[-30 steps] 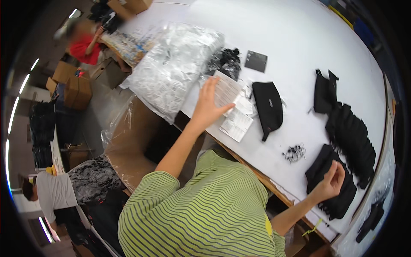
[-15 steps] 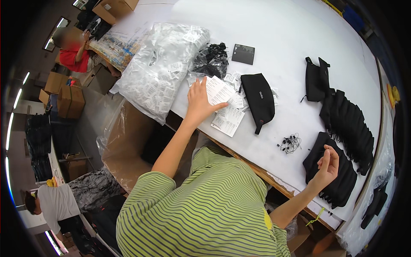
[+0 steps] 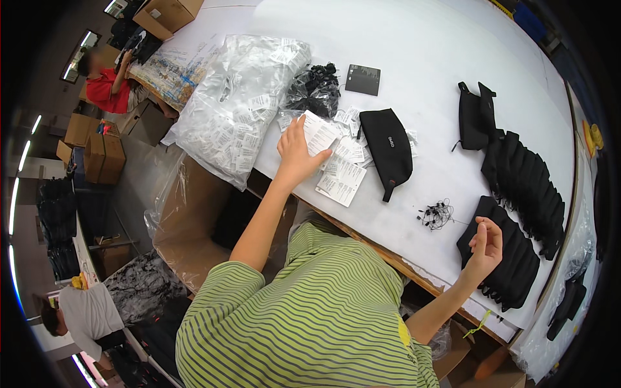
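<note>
Boxes (image 3: 105, 158) stand near white table (image 3: 440, 58); left hand (image 3: 301, 150), spread, holds card (image 3: 319, 134), right hand (image 3: 486, 249) curls, grip unclear

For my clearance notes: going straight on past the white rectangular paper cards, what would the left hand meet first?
The left hand would probably meet the black bundle in clear plastic, though depth is unclear.

Matt white paper cards (image 3: 341, 183) and a matt black cloth pouch (image 3: 390, 153) rest on a smooth, pale counter (image 3: 430, 64) with a rough-looking wooden edge (image 3: 419, 276). Alongside, a clear plastic bag (image 3: 236, 100) shows a glossy, crinkled skin. Cardboard boxes (image 3: 103, 158) beyond look dull and brown, while the striped shirt (image 3: 297, 307) in front is matt cloth.
</note>
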### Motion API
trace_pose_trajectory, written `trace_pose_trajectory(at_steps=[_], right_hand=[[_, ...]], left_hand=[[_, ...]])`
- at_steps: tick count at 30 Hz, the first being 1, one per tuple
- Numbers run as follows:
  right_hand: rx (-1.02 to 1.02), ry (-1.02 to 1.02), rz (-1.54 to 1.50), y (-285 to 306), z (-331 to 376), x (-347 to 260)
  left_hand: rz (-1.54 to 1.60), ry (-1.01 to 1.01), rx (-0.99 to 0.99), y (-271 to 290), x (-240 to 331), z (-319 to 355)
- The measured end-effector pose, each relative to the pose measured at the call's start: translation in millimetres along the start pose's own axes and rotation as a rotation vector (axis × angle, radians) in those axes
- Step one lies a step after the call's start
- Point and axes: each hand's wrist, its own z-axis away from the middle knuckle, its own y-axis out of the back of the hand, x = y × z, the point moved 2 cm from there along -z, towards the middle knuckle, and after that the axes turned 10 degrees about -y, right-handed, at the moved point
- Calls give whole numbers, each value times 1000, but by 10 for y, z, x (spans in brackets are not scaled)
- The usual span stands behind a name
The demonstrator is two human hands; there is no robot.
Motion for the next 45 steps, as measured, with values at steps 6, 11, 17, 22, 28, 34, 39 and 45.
trace_pose_trajectory(at_steps=[6,11,17,22,28,34,39,45], right_hand=[[-32,-10,-6,-10,-25,43],[-32,-25,-3,-26,-1,57],[-60,-52,-19,-62,28,58],[-66,-62,-17,-46,30,89],[-76,-77,-21,-63,32,115],[-98,-83,-38,-77,50,92],[-78,-71,-31,-42,70,106],[-148,-141,-226,-217,109,69]], left_hand=[[22,28,11,-4,-79,25],[67,69,-14,44,22,-19],[-56,-32,54,-37,42,-94],[18,1,51,-1,35,-125],[-4,-15,58,13,41,-202],[26,10,-34,-76,64,-342],[59,-9,55,72,156,-362],[555,-151,353,412,594,-277]])
